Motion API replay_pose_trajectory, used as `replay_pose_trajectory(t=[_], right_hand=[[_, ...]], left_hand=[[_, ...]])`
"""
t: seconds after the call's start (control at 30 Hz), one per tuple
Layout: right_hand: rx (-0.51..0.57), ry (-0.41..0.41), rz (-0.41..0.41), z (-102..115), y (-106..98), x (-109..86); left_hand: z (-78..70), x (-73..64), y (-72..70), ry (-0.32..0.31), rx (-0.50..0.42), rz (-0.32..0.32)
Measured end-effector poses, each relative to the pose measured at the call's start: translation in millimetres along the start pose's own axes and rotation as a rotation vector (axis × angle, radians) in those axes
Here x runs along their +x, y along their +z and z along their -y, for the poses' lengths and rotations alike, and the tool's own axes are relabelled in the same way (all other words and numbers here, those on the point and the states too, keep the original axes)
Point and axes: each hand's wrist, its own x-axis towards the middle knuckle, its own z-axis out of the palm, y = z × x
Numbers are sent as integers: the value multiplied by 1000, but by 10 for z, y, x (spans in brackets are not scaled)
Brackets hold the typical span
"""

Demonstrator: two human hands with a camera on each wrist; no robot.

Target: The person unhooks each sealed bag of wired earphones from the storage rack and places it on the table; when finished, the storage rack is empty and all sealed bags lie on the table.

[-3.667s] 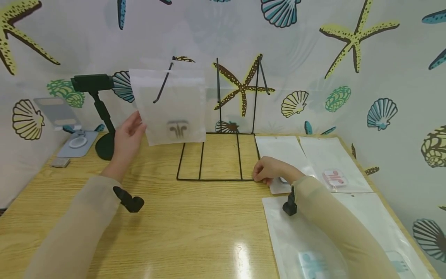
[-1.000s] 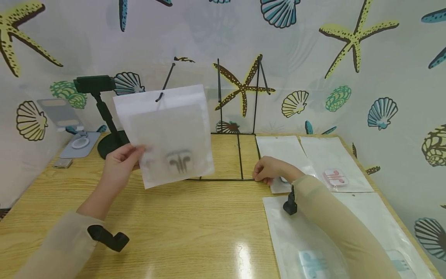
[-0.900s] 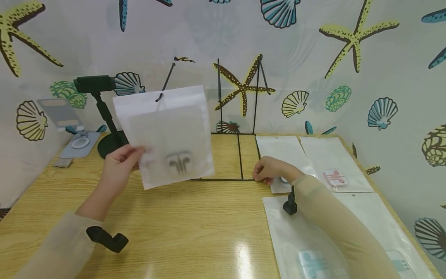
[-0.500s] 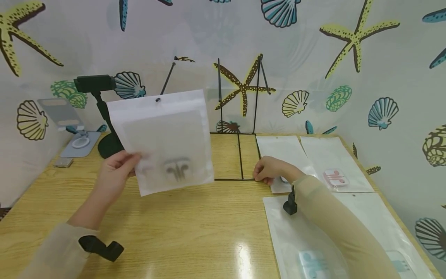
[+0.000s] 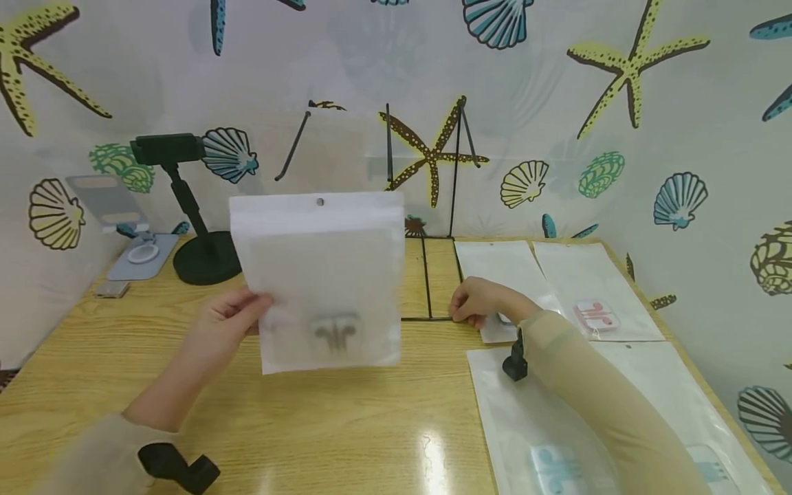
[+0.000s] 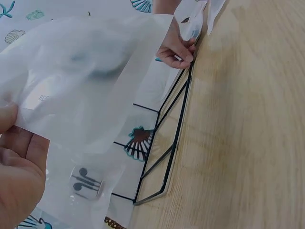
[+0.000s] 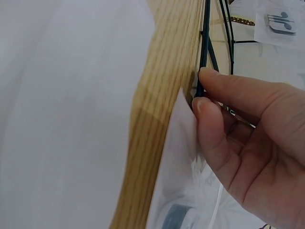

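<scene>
My left hand (image 5: 232, 320) pinches the left edge of a frosted white zip pouch (image 5: 328, 275) between thumb and fingers. Dark earphones in a case (image 5: 335, 333) show through its lower part, and a hang hole sits at its top. The pouch hangs upright in front of the black wire display rack (image 5: 427, 278), hiding much of it, apart from the left hook (image 5: 293, 146). At the rack's front right corner, my right hand (image 5: 485, 302) pinches the base wire; the right wrist view shows thumb and forefinger on that wire (image 7: 205, 43).
More white pouches (image 5: 594, 275) lie flat on the right, some under my right forearm. At the back left stand a black stand (image 5: 207, 258) and a grey-blue folding stand (image 5: 139, 254), with a small grey block (image 5: 111, 289) nearby. A shell-patterned curtain (image 5: 544, 82) rises behind the table (image 5: 346, 426).
The pouch has come down and forward off the left hook, then shifted right and levelled, carried by my left hand. My right hand has stayed at the rack's corner.
</scene>
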Motion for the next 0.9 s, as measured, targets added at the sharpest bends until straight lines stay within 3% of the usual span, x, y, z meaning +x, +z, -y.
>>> replay_pose_trajectory(t=[0.1,0.23,0.4,0.73,0.9], right_hand=[[3,-6,2,-5,1,3],[11,7,7,-3,-4,16],[9,27,-3,8,-9,21],[-43,43,-20,12,2,29],[-53,25,-3,10,-10,12]], left_hand=[[0,-40,120,-64,34,44],[20,-94,273,-131,8,128],[96,-164,423,-260,-23,225],[263,-206,510,-387,-48,327],[300,-209,520,-415,-2,349]])
